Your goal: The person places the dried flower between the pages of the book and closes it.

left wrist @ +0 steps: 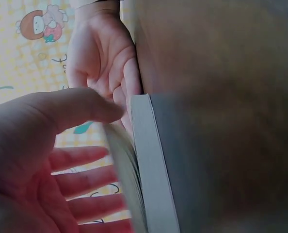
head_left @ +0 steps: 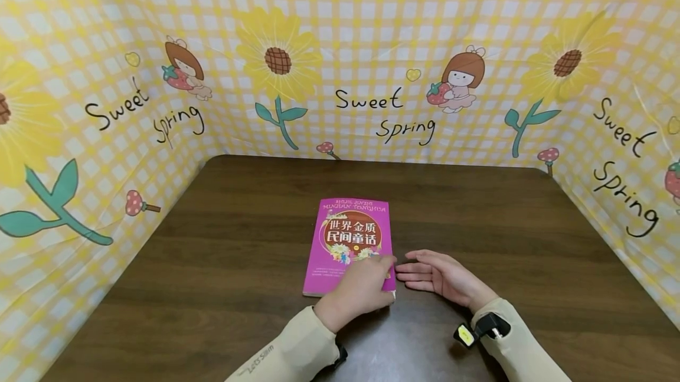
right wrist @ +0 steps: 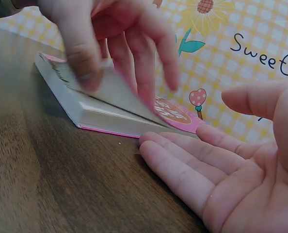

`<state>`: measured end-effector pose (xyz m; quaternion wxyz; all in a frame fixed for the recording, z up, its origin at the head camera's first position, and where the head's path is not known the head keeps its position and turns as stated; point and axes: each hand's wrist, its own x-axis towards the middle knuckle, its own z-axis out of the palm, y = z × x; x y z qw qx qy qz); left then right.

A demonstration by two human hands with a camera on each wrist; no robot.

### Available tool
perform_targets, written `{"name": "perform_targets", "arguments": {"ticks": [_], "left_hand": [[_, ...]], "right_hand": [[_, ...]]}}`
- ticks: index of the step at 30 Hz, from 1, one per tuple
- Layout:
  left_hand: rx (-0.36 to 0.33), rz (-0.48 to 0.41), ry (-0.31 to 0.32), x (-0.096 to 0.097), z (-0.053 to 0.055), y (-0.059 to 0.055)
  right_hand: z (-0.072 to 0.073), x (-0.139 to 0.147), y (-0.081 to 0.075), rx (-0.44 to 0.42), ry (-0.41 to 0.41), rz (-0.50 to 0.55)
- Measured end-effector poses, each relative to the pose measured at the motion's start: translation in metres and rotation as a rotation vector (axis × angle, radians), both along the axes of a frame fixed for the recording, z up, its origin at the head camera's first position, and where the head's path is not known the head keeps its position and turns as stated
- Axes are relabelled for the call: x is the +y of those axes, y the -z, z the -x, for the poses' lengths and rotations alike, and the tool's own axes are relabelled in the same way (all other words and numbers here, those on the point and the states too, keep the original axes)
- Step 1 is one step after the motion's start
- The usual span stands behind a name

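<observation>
A pink paperback book (head_left: 350,205) with white Chinese characters lies face up on the brown table. My left hand (head_left: 356,287) reaches over its lower right corner and pinches the front cover with a batch of pages. In the right wrist view, the left thumb (right wrist: 86,68) is under the lifted pages (right wrist: 115,90), fingers over the cover. Below them, the rest of the page block (left wrist: 153,160) stays flat. My right hand (head_left: 438,276) lies beside the book's right edge, palm turned up, fingers straight. Whether its fingertips touch the book I cannot tell.
Dark wooden table (head_left: 239,193) surrounds the book. A yellow checked cloth (head_left: 350,33) with sunflowers and "Sweet Spring" lettering rises at the back and both sides. A small strapped device (head_left: 470,333) sits on the right wrist.
</observation>
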<state>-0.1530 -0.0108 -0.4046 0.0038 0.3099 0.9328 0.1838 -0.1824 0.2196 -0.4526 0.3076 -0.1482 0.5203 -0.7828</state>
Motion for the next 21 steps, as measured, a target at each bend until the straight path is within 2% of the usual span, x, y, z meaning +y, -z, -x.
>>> {"name": "perform_targets", "arguments": {"ticks": [4, 10, 14, 21], "left_hand": [[0.007, 0.073, 0.007, 0.001, -0.002, 0.001], [-0.029, 0.206, 0.021, -0.001, -0.007, -0.001], [-0.118, 0.268, 0.027, -0.005, -0.011, -0.001], [-0.238, 0.267, 0.039, -0.021, -0.020, 0.004]], "right_hand": [[0.001, 0.000, 0.000, -0.002, 0.009, -0.006], [0.002, -0.001, -0.001, -0.001, 0.016, -0.026], [0.001, -0.002, -0.002, 0.011, 0.022, -0.054], [-0.004, -0.005, -0.006, 0.091, 0.006, -0.136]]}}
